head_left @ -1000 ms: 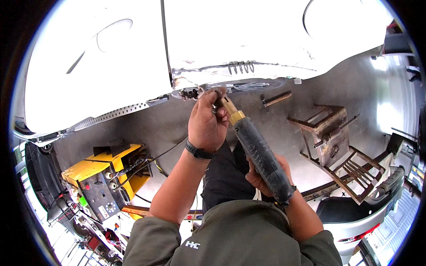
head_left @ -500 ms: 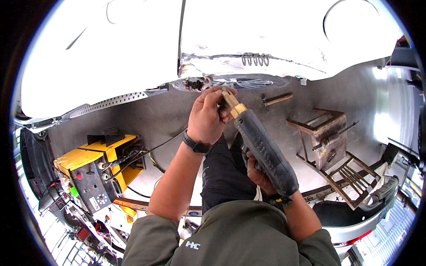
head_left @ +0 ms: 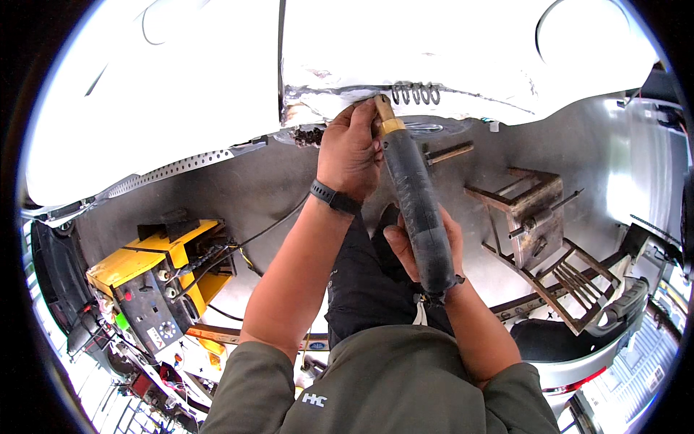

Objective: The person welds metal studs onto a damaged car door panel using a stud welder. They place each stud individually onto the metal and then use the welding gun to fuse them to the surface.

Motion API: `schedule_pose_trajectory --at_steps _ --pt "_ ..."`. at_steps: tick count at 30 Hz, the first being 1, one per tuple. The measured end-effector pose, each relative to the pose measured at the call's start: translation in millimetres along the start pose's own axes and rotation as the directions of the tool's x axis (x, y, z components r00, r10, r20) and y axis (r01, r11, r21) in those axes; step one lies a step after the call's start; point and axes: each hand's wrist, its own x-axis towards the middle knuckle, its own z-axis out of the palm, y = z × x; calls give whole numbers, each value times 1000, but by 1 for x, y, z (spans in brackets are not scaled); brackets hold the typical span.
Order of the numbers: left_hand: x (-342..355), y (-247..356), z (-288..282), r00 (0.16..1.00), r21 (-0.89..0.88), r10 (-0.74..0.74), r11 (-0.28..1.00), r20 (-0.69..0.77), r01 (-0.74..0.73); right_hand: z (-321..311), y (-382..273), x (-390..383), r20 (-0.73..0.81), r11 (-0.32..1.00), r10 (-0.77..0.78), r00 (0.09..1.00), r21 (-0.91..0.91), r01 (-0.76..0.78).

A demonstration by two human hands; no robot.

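The row of dark rings on the white vehicle panel serves as landmark. Half a second earlier the tip of the black tool lay below and left of the rings, short of the panel's lower edge; it now overlaps the creased strip just left of them, and the tool stands more upright. The working end thus appears brought up to the panel (contact itself cannot be judged from this angle). The left hand, below and left of the rings, has its fingers bent close against the tip; whether they pinch it or some small piece is hidden. The right hand, well below the rings, is wrapped about the tool's rear end, thumb at left. Materials: the tool is a dull, scuffed cylinder with a rounded end; its collar is brass-coloured, its tip slim. The rings resemble wire loops set side by side. Below and right of them lie a wooden-handled hammer and a rust-brown metal stand.
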Motion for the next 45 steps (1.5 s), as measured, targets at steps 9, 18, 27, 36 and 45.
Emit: schedule_pose_trajectory --at_steps 9,18,27,36,45 --pt "0 7 6 1000 88 9 996 13 -10 0 15 7 -43 972 -128 991 -204 116" --pt "0 7 4 998 91 40 995 41 -43 1 22 8 -32 988 -111 993 -116 106" --pt "-6 10 15 997 88 62 994 -51 -57 8 26 11 -33 924 -279 960 -282 259" --pt "2 5 4 998 81 53 995 22 -55 5 40 12 -20 922 -278 960 -284 262" --pt "-5 9 12 999 38 51 998 -18 -50 6 41 13 -25 875 -345 938 -371 312"
